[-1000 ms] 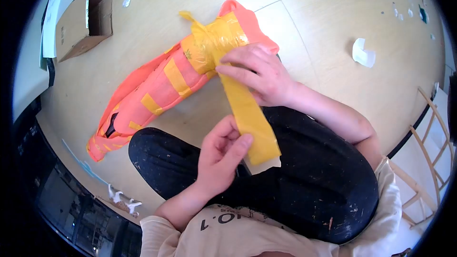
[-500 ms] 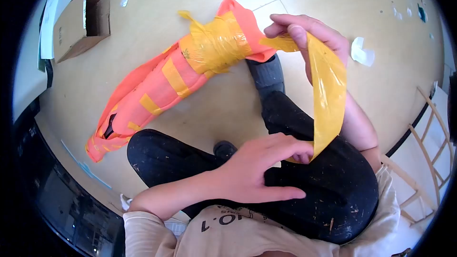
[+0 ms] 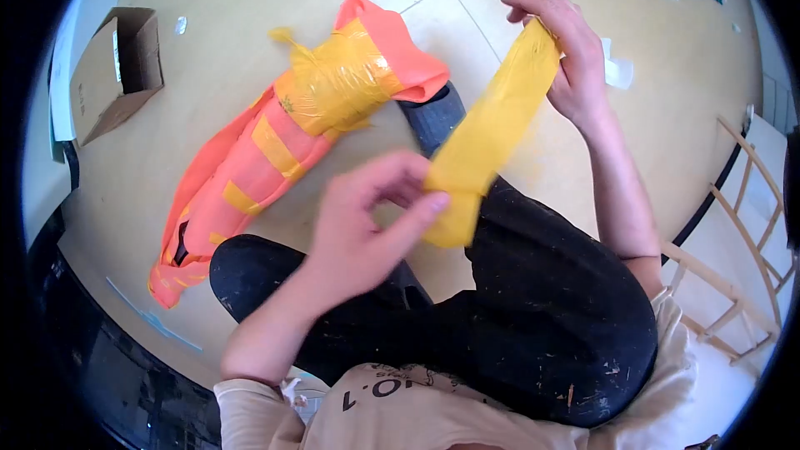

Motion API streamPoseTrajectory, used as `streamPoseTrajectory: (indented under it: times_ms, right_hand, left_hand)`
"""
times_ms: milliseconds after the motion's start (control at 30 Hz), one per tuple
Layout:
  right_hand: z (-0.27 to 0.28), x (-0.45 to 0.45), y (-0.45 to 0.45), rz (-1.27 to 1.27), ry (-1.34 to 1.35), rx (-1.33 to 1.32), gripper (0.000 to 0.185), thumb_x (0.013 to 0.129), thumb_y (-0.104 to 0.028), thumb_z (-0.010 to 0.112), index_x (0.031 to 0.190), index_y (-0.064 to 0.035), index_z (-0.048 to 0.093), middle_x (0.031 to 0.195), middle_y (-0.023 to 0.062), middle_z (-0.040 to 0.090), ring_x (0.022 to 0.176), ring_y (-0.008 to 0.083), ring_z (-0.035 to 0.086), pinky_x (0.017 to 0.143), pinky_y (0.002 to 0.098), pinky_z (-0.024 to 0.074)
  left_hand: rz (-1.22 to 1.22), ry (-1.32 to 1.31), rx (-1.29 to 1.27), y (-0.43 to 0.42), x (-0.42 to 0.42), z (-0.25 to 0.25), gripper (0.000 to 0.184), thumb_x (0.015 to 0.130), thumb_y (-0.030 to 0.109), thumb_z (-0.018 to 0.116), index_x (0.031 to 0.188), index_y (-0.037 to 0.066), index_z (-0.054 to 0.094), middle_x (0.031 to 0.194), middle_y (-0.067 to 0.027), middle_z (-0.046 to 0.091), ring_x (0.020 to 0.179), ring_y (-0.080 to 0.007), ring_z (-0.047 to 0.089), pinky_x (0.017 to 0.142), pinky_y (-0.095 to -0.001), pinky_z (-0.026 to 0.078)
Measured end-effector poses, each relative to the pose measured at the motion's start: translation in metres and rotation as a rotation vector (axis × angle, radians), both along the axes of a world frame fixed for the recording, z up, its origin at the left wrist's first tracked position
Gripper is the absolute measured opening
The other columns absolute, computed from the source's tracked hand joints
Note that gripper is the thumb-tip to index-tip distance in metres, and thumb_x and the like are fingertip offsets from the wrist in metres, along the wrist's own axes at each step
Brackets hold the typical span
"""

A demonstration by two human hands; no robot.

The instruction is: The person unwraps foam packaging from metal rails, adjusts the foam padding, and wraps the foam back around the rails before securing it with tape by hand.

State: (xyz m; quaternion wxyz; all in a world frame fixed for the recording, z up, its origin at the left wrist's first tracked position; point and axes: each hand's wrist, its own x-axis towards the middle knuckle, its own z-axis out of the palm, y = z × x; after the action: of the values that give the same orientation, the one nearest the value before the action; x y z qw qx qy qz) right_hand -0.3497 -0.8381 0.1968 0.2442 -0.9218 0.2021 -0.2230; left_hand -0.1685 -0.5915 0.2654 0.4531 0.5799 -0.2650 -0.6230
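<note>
A strip of yellow tape [image 3: 500, 121] stretches slantwise between my two hands. My left hand [image 3: 362, 221] pinches its lower end between thumb and fingers, and a short flap hangs below the pinch. At the upper end, my right hand [image 3: 571, 54] grips the tape, its fingers curled. Left of the strip, a long orange wrapped bundle [image 3: 237, 171] lies on the floor. A wide band of yellow tape [image 3: 342, 79] goes round its upper part, and shorter yellow pieces stick along its side. What is inside the bundle is mostly hidden; a dark part shows through a gap near its lower end.
An opened cardboard box [image 3: 100, 75] stands at the upper left. My black-trousered legs [image 3: 550, 308] are folded below the tape. A wooden frame [image 3: 754, 225] is at the right. A white scrap [image 3: 618, 73] lies on the floor beyond my right wrist.
My left hand has moved up and left with the lower tape end. My right hand has risen slightly, and the looped strip is now drawn out straighter. The view has shifted a little.
</note>
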Motion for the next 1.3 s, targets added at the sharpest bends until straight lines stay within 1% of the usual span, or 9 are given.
streamPoseTrajectory:
  times_ms: [100, 200, 400, 533, 733, 1000, 1100, 1200, 1300]
  right_hand:
    - [0.016, -0.019, 0.003, 0.025, 0.137, 0.136, 0.039, 0.083, -0.005, 0.068, 0.122, -0.0077, 0.065, 0.105, 0.0078, 0.067, 0.102, 0.0269, 0.064, 0.09, 0.0376, 0.0504]
    - [0.05, -0.028, 0.008, 0.086, 0.241, 0.382, 0.048, 0.079, -0.005, 0.072, 0.126, -0.0078, 0.063, 0.111, 0.0079, 0.065, 0.104, 0.0256, 0.062, 0.095, 0.038, 0.0498]
    - [0.083, -0.071, 0.01, 0.208, 0.412, 0.633, 0.046, 0.072, 0.001, 0.077, 0.116, -0.0079, 0.065, 0.108, 0.0098, 0.064, 0.105, 0.0254, 0.061, 0.092, 0.0367, 0.0504]
    - [0.092, -0.099, 0.021, 0.138, 0.532, 0.096, 0.032, 0.068, 0.003, 0.076, 0.094, -0.0052, 0.06, 0.094, 0.009, 0.06, 0.09, 0.0308, 0.06, 0.082, 0.0411, 0.0501]
    - [0.079, -0.156, 0.069, 0.133, 0.469, -0.155, 0.026, 0.058, -0.004, 0.073, 0.078, -0.0047, 0.056, 0.078, 0.0097, 0.056, 0.072, 0.0295, 0.058, 0.064, 0.042, 0.0467]
    - [0.088, -0.206, 0.124, 0.431, 0.844, 1.293, 0.018, 0.073, -0.006, 0.074, 0.089, -0.0039, 0.066, 0.085, 0.0098, 0.064, 0.081, 0.0278, 0.064, 0.071, 0.0404, 0.0509]
    - [0.085, -0.175, 0.084, 0.478, 0.915, 1.361, 0.017, 0.077, -0.005, 0.073, 0.093, -0.004, 0.069, 0.089, 0.0095, 0.067, 0.084, 0.0269, 0.065, 0.073, 0.0397, 0.0511]
    - [0.044, -0.122, 0.032, 0.177, 0.828, 0.722, 0.017, 0.088, -0.014, 0.073, 0.104, -0.007, 0.073, 0.093, 0.0085, 0.07, 0.083, 0.0231, 0.067, 0.074, 0.0377, 0.0541]
    - [0.0, 0.001, 0.009, 0.039, 0.576, 0.682, 0.019, 0.094, -0.019, 0.07, 0.103, -0.0025, 0.071, 0.091, 0.0054, 0.07, 0.08, 0.0148, 0.064, 0.072, 0.0298, 0.0511]
  left_hand:
    - [-0.146, -0.806, -0.316, -0.005, 0.029, 0.001, 0.015, 0.082, 0.004, 0.076, 0.094, 0.006, 0.066, 0.083, -0.006, 0.064, 0.075, -0.0234, 0.067, 0.068, -0.0316, 0.051]
    - [-0.353, -1.149, -0.534, -0.008, 0.041, 0.009, 0.015, 0.08, 0.008, 0.075, 0.092, 0.008, 0.066, 0.084, -0.0044, 0.063, 0.074, -0.0218, 0.065, 0.065, -0.0328, 0.05]
    - [-0.477, -1.386, -0.682, 0.001, 0.023, 0.011, 0.009, 0.082, 0.01, 0.07, 0.088, 0.013, 0.065, 0.085, 0.0, 0.059, 0.077, -0.0166, 0.062, 0.066, -0.031, 0.048]
    - [-0.459, -1.526, -0.691, 0.008, 0.0, 0.001, 0.005, 0.083, 0.012, 0.067, 0.087, 0.015, 0.065, 0.086, 0.0007, 0.057, 0.081, -0.0142, 0.059, 0.072, -0.0303, 0.048]
    - [-0.664, -1.272, -0.493, 0.034, -0.049, 0.005, 0.016, 0.08, 0.017, 0.067, 0.095, 0.01, 0.066, 0.091, -0.0021, 0.061, 0.086, -0.0164, 0.062, 0.076, -0.0329, 0.05]
    - [-0.598, -0.164, -0.126, 0.078, -0.084, 0.004, 0.04, 0.083, 0.015, 0.073, 0.118, 0.0, 0.06, 0.112, -0.0172, 0.062, 0.105, -0.0377, 0.063, 0.09, -0.0452, 0.053]
    - [-0.718, 0.0, -0.339, 0.08, -0.052, -0.01, 0.033, 0.089, 0.02, 0.072, 0.113, 0.001, 0.062, 0.112, -0.0174, 0.063, 0.105, -0.0383, 0.063, 0.09, -0.0466, 0.053]
    - [-0.779, -0.559, 0.135, 0.045, 0.032, -0.024, 0.024, 0.093, 0.027, 0.069, 0.107, 0.007, 0.068, 0.101, -0.0163, 0.069, 0.098, -0.0381, 0.066, 0.086, -0.0475, 0.054]
    - [-0.063, -1.225, 0.061, 0.011, 0.108, -0.098, 0.036, 0.098, 0.03, 0.065, 0.118, 0.0, 0.064, 0.109, -0.0198, 0.067, 0.108, -0.0393, 0.064, 0.091, -0.0484, 0.052]
